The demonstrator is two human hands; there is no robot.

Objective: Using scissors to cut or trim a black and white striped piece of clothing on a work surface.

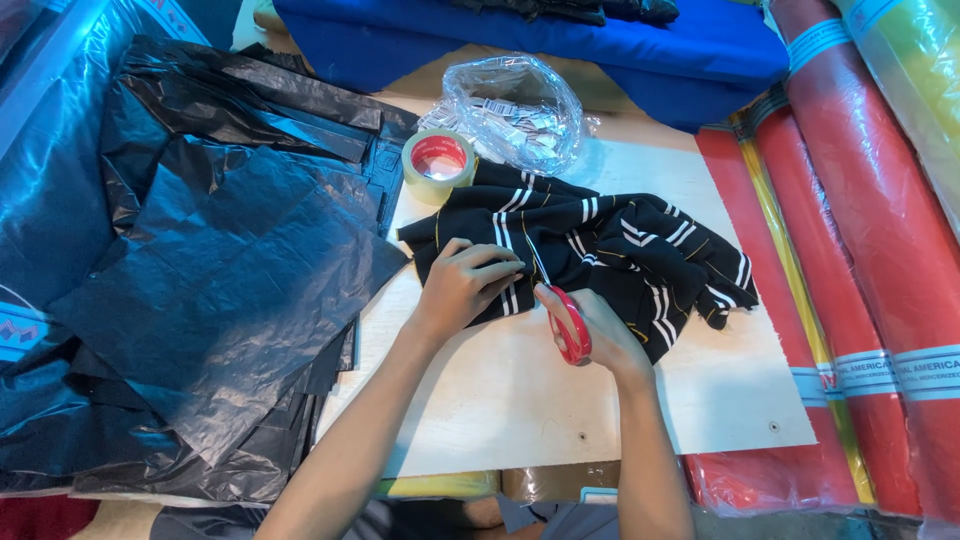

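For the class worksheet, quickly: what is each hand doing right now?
Left hand: pressed flat on the black striped fabric, holding nothing.
Right hand: closed on red-handled scissors.

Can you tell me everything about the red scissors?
The scissors have bright red handles that look like plastic and thin, silvery blades. The right hand grips the handles, with fingers through the loops. The blades point up and away from the person, onto the black garment with white stripes, which lies bunched on the pale board. The left hand presses the cloth right beside the blades. How far the blades are open is hard to tell.
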